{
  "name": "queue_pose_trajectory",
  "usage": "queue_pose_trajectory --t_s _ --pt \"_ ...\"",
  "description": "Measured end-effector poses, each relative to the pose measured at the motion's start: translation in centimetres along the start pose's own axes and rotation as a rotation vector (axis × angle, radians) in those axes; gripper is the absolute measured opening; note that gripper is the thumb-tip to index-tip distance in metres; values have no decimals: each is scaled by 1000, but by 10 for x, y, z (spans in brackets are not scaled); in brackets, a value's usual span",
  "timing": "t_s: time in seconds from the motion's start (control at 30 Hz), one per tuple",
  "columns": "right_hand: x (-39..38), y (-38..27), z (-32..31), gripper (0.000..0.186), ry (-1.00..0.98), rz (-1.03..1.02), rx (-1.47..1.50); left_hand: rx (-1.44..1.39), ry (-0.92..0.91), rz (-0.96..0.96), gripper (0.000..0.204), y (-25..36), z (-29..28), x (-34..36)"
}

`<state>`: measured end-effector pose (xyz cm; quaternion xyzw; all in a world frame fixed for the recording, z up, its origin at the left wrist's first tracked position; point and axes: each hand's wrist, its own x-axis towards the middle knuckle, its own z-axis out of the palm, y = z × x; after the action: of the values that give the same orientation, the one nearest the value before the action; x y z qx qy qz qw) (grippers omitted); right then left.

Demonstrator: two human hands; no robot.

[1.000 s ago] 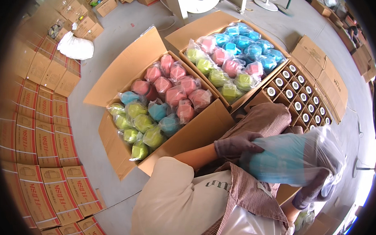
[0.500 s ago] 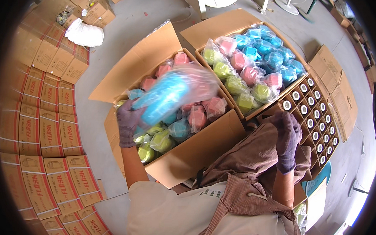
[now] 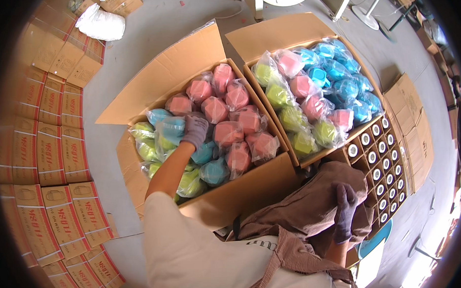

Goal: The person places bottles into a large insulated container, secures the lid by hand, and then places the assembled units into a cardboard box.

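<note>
My left hand (image 3: 195, 129), in a purple-grey glove, is closed on a blue bagged item (image 3: 171, 128) down among pink, blue and yellow-green bagged items in the left open carton (image 3: 157, 68). Its fingertips are partly hidden. My gloved right hand (image 3: 344, 211) is closed by my brown-clad leg (image 3: 316, 194), with nothing visible in it. Right of the leg, a partitioned carton (image 3: 373, 157) holds several items with white round tops.
A second open carton (image 3: 267, 28) of bagged items stands at upper right, a flattened cardboard piece (image 3: 407, 125) beside it. Stacked cartons (image 3: 52, 155) line the left. A white sack (image 3: 99, 24) lies behind. Stand bases (image 3: 365, 17) are at top right.
Both hands held the blue bagged item on the right. My left hand swung it leftward and lowered it into the left carton; my right hand let go and dropped beside my leg.
</note>
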<state>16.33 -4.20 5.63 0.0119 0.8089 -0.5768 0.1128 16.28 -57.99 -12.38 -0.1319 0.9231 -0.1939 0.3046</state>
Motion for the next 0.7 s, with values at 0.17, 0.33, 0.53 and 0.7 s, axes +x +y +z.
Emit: queue_pose_trajectory --t_s 0.17,0.33,0.53,0.7 --pt "0 -14 -2 22 -53 -29 -114 -390 395 -311 29 0 142 101" --pt "1 -7 8 25 0 -15 -188 -640 168 79 31 -23 73 70" --pt "8 0 16 25 -12 3 -150 -1092 396 -391 34 -163 21 30" --pt "13 -19 24 24 -61 4 -171 -987 300 -283 30 -206 131 81"
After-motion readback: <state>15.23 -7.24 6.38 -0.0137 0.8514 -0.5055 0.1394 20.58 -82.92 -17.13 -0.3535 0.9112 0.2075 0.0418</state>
